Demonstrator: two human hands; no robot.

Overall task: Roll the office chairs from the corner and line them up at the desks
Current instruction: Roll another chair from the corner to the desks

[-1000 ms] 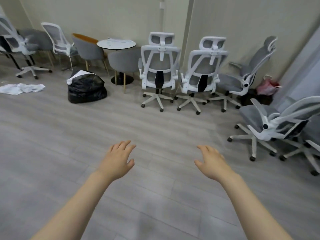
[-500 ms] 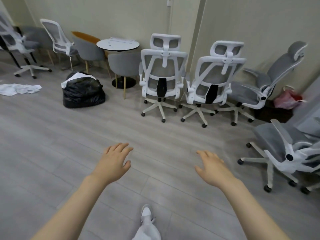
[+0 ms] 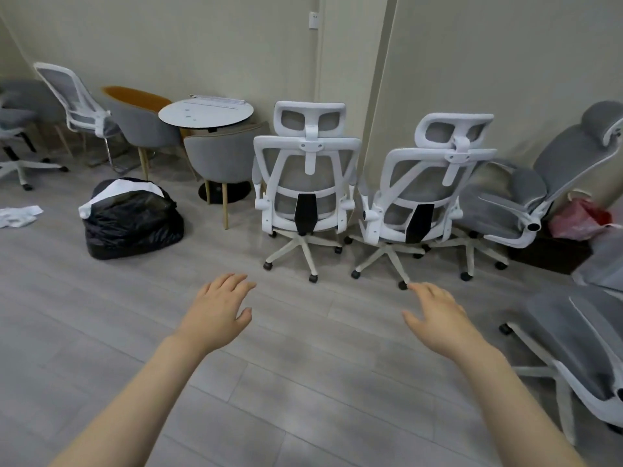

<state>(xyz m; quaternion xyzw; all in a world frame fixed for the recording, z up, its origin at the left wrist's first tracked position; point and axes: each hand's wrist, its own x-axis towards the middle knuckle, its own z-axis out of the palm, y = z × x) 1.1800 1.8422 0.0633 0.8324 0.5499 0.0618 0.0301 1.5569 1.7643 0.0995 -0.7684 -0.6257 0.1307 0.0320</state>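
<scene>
Grey plank flooring (image 3: 101, 332) runs up to a beige wall, and over it both hands reach forward with fingers straight, slightly spread and gripping nothing: the left hand (image 3: 217, 313) at about 11 o'clock from the lower centre, the right hand (image 3: 438, 318) at about 1 o'clock. Just beyond them at 12 o'clock stand two white-framed office chairs, the left office chair (image 3: 305, 193) and the right office chair (image 3: 423, 203), backs to the camera and side by side by the wall. At 10 o'clock lies a black bag (image 3: 131, 220) below a round table (image 3: 205, 112), and more grey chairs crowd 2 to 4 o'clock.
</scene>
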